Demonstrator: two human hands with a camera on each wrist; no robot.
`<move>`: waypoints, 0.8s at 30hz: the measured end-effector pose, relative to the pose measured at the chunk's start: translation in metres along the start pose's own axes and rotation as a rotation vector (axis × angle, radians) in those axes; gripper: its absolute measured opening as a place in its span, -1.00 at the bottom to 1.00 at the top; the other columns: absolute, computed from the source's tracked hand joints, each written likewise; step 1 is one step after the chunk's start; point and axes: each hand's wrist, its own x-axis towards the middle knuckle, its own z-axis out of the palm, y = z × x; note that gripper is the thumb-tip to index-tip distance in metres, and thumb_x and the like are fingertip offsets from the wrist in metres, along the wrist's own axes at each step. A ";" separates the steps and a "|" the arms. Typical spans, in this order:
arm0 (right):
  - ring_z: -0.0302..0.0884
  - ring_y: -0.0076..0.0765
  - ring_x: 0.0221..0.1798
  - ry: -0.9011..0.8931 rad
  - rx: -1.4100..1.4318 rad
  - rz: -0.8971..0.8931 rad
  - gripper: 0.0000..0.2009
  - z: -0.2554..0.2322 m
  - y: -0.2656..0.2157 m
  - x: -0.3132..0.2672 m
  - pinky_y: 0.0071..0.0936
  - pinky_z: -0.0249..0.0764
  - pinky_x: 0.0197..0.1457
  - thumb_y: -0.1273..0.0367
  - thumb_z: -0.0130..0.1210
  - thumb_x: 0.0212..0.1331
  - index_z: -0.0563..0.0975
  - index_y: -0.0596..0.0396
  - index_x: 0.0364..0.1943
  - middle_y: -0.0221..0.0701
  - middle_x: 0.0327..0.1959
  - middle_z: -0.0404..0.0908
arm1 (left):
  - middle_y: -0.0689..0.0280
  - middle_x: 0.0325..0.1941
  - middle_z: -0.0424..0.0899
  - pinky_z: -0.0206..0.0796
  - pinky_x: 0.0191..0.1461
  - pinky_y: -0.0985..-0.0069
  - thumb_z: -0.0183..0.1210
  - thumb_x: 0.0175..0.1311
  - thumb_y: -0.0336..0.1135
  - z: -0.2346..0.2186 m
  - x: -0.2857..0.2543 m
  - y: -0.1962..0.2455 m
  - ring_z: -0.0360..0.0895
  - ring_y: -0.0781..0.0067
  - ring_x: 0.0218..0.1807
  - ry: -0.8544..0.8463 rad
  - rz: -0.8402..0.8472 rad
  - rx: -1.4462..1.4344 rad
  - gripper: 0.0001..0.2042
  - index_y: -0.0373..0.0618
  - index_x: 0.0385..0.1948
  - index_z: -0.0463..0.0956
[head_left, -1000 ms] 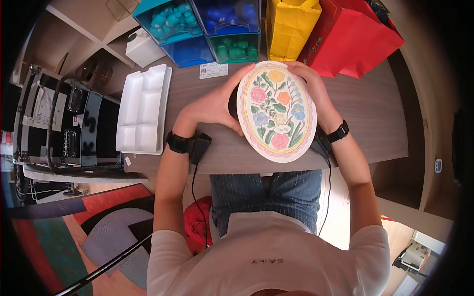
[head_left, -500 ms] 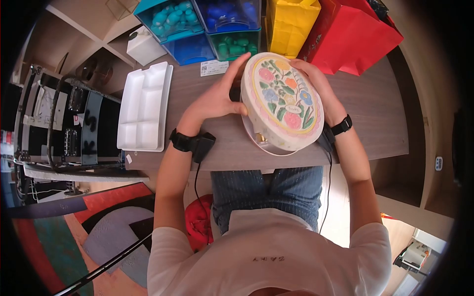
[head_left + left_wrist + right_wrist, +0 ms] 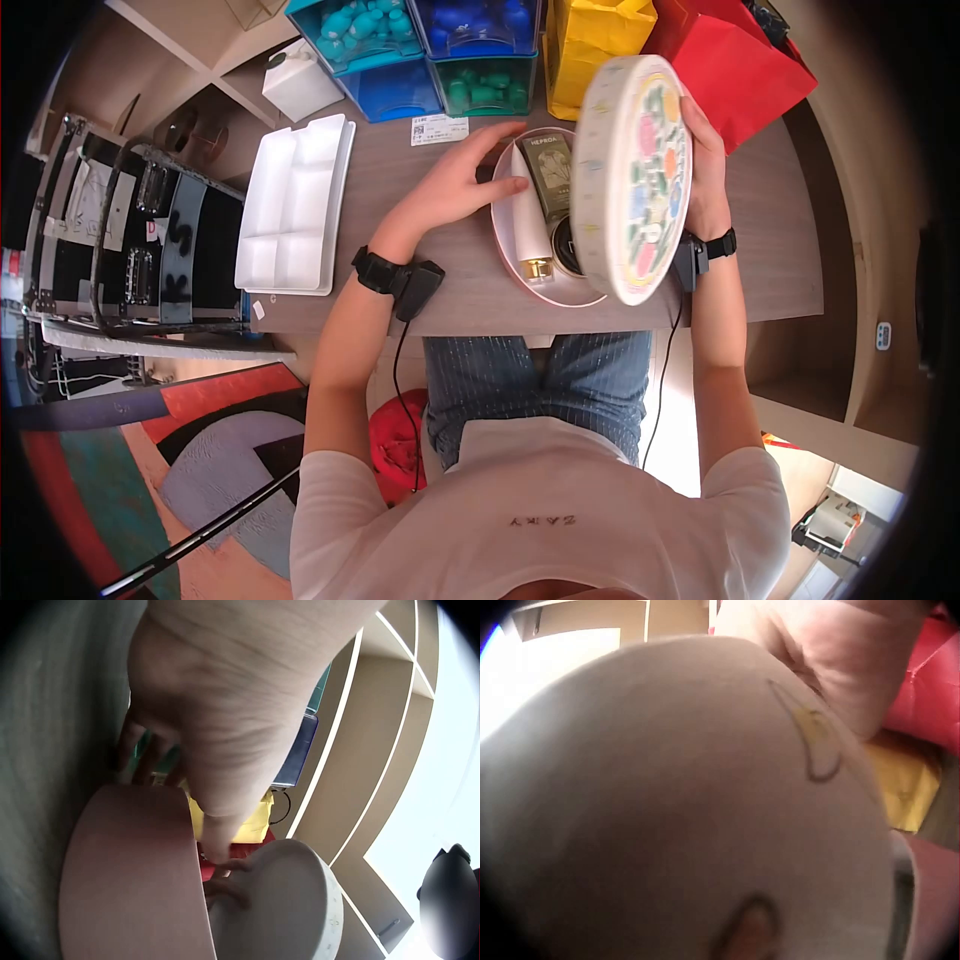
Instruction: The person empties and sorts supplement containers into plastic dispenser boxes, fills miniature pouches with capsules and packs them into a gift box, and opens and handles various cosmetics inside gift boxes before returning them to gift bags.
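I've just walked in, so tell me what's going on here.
A person's right hand holds a flower-patterned lid, tipped nearly upright, off a pink box on the table. The left hand is at the box's left side. Inside lie a gold-capped white tube, an olive carton and a partly hidden round item.

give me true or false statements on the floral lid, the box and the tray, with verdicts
1. The right hand holds the floral lid. True.
2. A gold-capped white tube lies in the pink box. True.
3. The lid sits closed on the box. False: it is tilted steeply, leaving the tube in view.
4. The white compartment tray is right of the box. False: the tray is left of it.
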 end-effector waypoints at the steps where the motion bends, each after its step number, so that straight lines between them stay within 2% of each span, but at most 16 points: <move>1: 0.73 -0.24 0.13 -0.001 0.000 -0.001 -0.61 -0.003 -0.003 0.000 -0.31 0.72 0.17 0.29 -0.02 0.54 0.48 0.28 0.28 -0.12 0.18 0.67 | 0.08 0.38 0.51 0.33 0.46 0.26 0.39 0.23 -0.27 0.000 0.001 -0.002 0.51 0.15 0.37 -0.005 -0.024 -0.009 -0.28 -0.10 0.45 0.30; 2: 0.75 -0.21 0.11 -0.044 0.073 0.061 -0.61 -0.007 -0.006 0.000 -0.29 0.73 0.15 0.28 -0.04 0.55 0.49 0.27 0.26 -0.12 0.17 0.69 | 0.08 0.38 0.51 0.33 0.46 0.26 0.39 0.23 -0.27 -0.001 0.002 -0.005 0.51 0.15 0.37 -0.006 -0.024 -0.008 -0.28 -0.10 0.45 0.30; 4: 0.78 -0.13 0.02 -0.118 0.178 0.150 -0.62 -0.007 -0.009 -0.001 -0.24 0.76 0.10 0.25 -0.06 0.56 0.54 0.25 0.21 -0.11 0.13 0.71 | 0.15 0.39 0.48 0.21 0.54 0.34 0.25 0.26 -0.48 -0.005 0.002 -0.007 0.40 0.31 0.45 -0.071 -0.059 -0.189 -0.36 -0.20 0.43 0.30; 7: 0.77 -0.14 0.05 -0.022 0.264 0.181 -0.62 -0.009 -0.003 0.001 -0.21 0.74 0.13 0.24 -0.06 0.56 0.53 0.24 0.21 -0.12 0.13 0.71 | 0.19 0.35 0.51 0.20 0.54 0.35 0.21 0.19 -0.55 -0.009 0.003 -0.008 0.43 0.34 0.41 -0.083 -0.082 -0.224 -0.39 -0.20 0.37 0.35; 8: 0.73 -0.17 0.13 -0.032 0.255 0.122 -0.60 -0.011 0.002 0.001 -0.23 0.69 0.21 0.27 -0.05 0.55 0.47 0.25 0.29 -0.12 0.21 0.66 | 0.19 0.35 0.51 0.20 0.54 0.35 0.21 0.19 -0.55 -0.011 0.002 -0.008 0.43 0.34 0.41 -0.084 -0.083 -0.225 -0.39 -0.20 0.37 0.35; 10: 0.70 -0.20 0.18 0.003 0.165 0.087 -0.59 -0.010 0.004 0.004 -0.26 0.66 0.25 0.29 -0.05 0.54 0.44 0.25 0.33 -0.13 0.25 0.63 | 0.14 0.25 0.58 0.34 0.45 0.31 0.16 0.08 -0.56 -0.012 0.001 -0.004 0.52 0.20 0.33 -0.055 -0.060 -0.139 -0.42 -0.17 0.26 0.42; 12: 0.63 -0.26 0.25 0.050 0.042 0.048 -0.53 -0.004 0.006 0.003 -0.33 0.60 0.31 0.34 -0.02 0.51 0.35 0.25 0.42 -0.15 0.32 0.56 | 0.17 0.22 0.59 0.35 0.43 0.32 0.14 0.04 -0.57 -0.013 -0.001 0.000 0.53 0.21 0.32 -0.063 -0.063 -0.126 -0.44 -0.18 0.21 0.43; 16: 0.64 -0.25 0.24 0.048 -0.009 0.051 -0.52 -0.003 0.001 0.001 -0.33 0.61 0.30 0.33 -0.01 0.49 0.35 0.26 0.41 -0.13 0.30 0.57 | 0.24 0.12 0.58 0.36 0.40 0.34 0.10 -0.03 -0.59 -0.017 -0.001 0.001 0.54 0.23 0.28 -0.072 -0.077 -0.098 -0.48 -0.19 0.11 0.47; 22: 0.64 -0.21 0.26 0.029 -0.014 0.023 -0.51 -0.003 -0.003 -0.003 -0.33 0.61 0.30 0.31 0.01 0.48 0.36 0.26 0.40 -0.10 0.30 0.56 | 0.25 0.11 0.59 0.39 0.37 0.35 0.12 -0.04 -0.61 -0.025 -0.001 0.000 0.56 0.30 0.20 -0.097 -0.046 -0.123 -0.49 -0.22 0.09 0.47; 24: 0.61 -0.20 0.29 0.115 0.029 -0.013 -0.50 0.000 -0.004 -0.005 -0.31 0.59 0.33 0.31 0.01 0.47 0.36 0.25 0.41 -0.10 0.33 0.54 | 0.25 0.10 0.60 0.40 0.34 0.37 0.14 0.00 -0.60 -0.024 -0.001 -0.002 0.58 0.33 0.18 -0.068 -0.073 -0.154 -0.51 -0.22 0.10 0.47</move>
